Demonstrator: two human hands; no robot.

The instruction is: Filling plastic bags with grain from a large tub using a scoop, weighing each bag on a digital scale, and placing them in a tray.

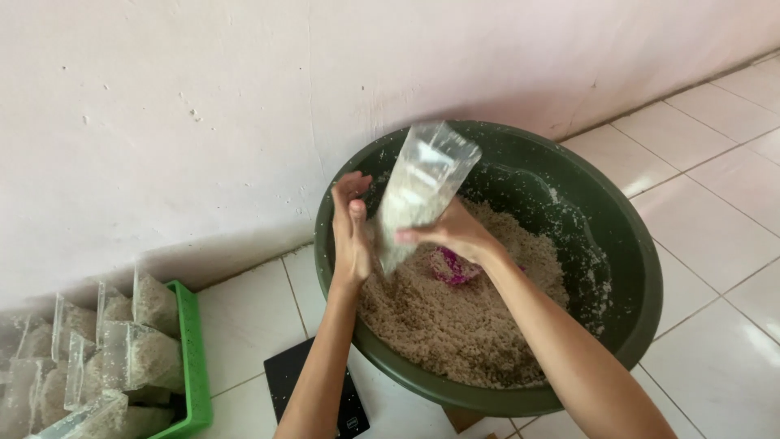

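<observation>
A large dark green basin [626, 244] on the tiled floor holds a heap of pale crumbly grain [455, 325]. My right hand [459, 232] grips a clear plastic bag [418, 191], partly filled with the grain and tilted, above the basin. My left hand [351, 228] is raised flat beside the bag's lower left side, fingers together; whether it touches the bag is not clear. A pink scoop [453, 267] lies in the grain just under my right hand, mostly hidden.
A green crate [192, 358] at the lower left holds several filled clear bags [130, 358]. A black flat scale [284, 382] lies on the white floor tiles beside the basin. A pale wall rises right behind the basin.
</observation>
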